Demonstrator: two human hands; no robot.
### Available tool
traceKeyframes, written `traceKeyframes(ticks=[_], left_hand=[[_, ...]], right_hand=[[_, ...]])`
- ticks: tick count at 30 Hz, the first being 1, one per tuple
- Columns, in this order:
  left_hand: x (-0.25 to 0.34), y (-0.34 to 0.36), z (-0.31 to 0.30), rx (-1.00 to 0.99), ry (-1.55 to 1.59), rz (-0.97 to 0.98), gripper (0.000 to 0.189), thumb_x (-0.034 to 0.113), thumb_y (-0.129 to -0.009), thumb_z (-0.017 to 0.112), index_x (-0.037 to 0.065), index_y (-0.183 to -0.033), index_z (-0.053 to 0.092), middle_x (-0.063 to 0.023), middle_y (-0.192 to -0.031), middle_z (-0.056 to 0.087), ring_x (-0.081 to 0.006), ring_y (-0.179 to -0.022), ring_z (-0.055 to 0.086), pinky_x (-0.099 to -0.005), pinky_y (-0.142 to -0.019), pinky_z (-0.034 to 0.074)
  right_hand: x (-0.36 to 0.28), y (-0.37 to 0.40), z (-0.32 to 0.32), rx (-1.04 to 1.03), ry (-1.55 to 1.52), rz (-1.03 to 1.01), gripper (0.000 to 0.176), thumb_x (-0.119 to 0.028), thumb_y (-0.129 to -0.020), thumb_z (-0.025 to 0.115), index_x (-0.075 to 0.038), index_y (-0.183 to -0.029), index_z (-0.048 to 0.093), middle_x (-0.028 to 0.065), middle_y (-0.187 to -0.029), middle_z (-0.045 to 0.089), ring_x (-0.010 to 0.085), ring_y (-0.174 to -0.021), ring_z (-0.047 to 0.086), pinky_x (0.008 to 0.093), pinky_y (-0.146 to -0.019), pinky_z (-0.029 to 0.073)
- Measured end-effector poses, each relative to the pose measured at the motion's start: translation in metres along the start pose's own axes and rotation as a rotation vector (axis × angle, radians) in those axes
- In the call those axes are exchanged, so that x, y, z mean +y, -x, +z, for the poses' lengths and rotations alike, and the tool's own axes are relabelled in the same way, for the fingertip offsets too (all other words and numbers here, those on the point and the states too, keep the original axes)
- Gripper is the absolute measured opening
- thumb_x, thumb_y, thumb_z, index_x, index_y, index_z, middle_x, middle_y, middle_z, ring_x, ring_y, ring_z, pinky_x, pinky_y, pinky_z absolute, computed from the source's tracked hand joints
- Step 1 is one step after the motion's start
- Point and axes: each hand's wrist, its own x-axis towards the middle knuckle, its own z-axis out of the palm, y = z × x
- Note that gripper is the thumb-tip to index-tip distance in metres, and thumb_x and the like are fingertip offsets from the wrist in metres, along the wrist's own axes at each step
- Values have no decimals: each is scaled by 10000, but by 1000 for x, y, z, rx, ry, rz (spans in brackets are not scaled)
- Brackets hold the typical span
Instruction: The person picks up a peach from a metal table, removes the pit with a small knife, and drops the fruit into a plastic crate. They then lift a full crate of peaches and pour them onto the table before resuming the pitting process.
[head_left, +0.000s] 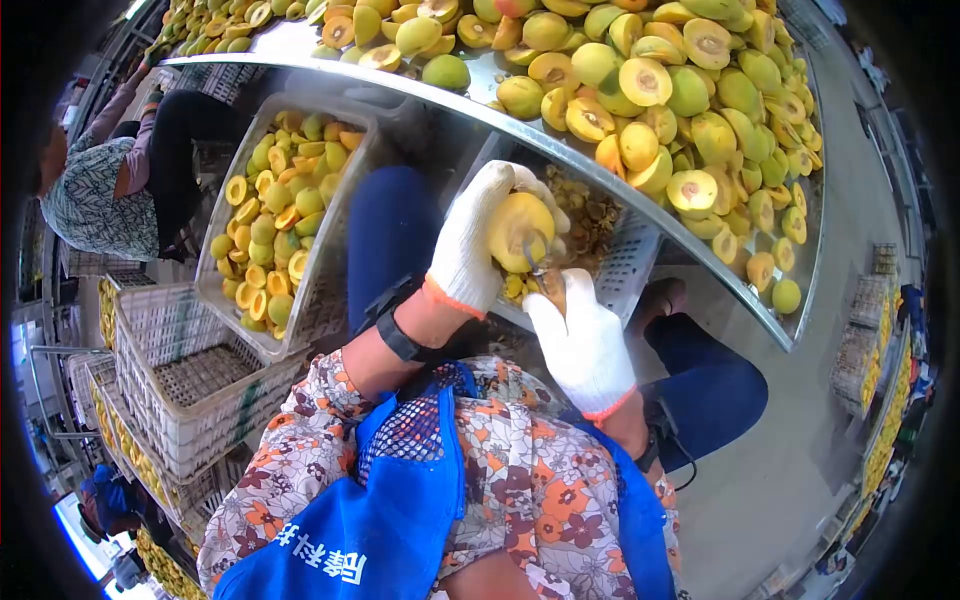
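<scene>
My left hand [465, 240], in a white knit glove with an orange cuff, is wrapped round a yellow peach half [512, 222]. Its cut face is turned toward my right hand [588, 350], which wears a matching glove. Closed in that right hand is a pitting tool [550, 284] with a wooden handle and a metal tip; the tip meets the cut face of the fruit. Below both hands, between my knees, a white plastic crate [632, 250] holds brown pits and scraps. Part of it is hidden by my hands and the table edge.
A metal table [285, 42] piled with peach halves [690, 95] slopes across the front. At my left stands a crate [325, 300] of peach halves [285, 210], beside stacked white crates [190, 400]. Another person [110, 190] sits farther left. More filled crates line the right side.
</scene>
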Motion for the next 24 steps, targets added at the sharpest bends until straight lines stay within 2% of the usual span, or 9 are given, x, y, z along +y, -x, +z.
traceKeyframes(ticks=[2,3,6,9,11,18,20,21,24], left_hand=[[1,1,-3,-71,-78,5,419,430,-1071,447,36,-1043,589,-161,-996,648,-313,-866,683,-434,-726,607],[1,3,-2,-68,-81,3,419,430,-1071,447,36,-1043,589,-161,-996,648,-313,-866,683,-434,-726,607],[-1,7,5,-26,-152,25,446,445,-1077,419,34,-1046,589,-166,-972,646,-308,-849,677,-423,-729,602],[-5,8,8,-14,-169,67,472,460,-1083,395,32,-1041,591,-178,-927,648,-298,-811,667,-404,-714,590],[-6,9,11,-8,-289,109,491,470,-1086,375,31,-1034,589,-177,-876,646,-279,-768,656,-373,-693,573],[-1,1,8,-71,-318,42,529,450,-1102,318,23,-962,597,-154,-843,643,-243,-704,634,-330,-673,551],[3,2,8,-102,-825,242,557,435,-1108,306,14,-905,610,-138,-828,644,-224,-693,628,-319,-671,540],[4,1,5,-101,-827,242,557,435,-1108,306,14,-905,610,-138,-828,644,-224,-693,628,-319,-671,540],[4,-3,-3,-279,-1144,584,582,433,-1110,302,7,-877,624,-120,-812,643,-200,-694,628,-312,-679,530]], right_hand=[[-3,-2,-3,24,-54,15,278,-173,-983,643,-18,-1197,559,268,-873,674,465,-780,685,476,-631,532],[-6,-3,-3,23,-57,17,278,-173,-983,643,-18,-1197,559,268,-873,674,465,-780,685,476,-631,532],[-11,-4,-3,50,-148,150,207,-136,-985,624,-32,-1164,606,235,-970,667,443,-817,689,462,-650,536],[-5,-1,0,9,15,-10,167,-94,-980,606,-32,-1132,636,239,-1084,630,427,-836,687,461,-658,540],[-3,1,3,26,30,-83,315,-6,-867,651,1,-1182,653,324,-1137,579,407,-765,678,422,-613,566],[-3,6,0,82,180,-237,378,-26,-841,682,-8,-1217,644,365,-1218,565,416,-761,674,426,-631,564],[-3,5,2,-152,-493,369,387,-14,-827,690,-24,-1211,646,337,-1189,583,404,-752,669,424,-643,561],[-1,6,4,-152,-495,368,387,-14,-827,690,-24,-1211,646,337,-1189,583,404,-752,669,424,-643,561],[8,9,7,-255,-607,465,397,-2,-804,699,-33,-1198,652,279,-1102,597,358,-713,644,406,-627,548]])
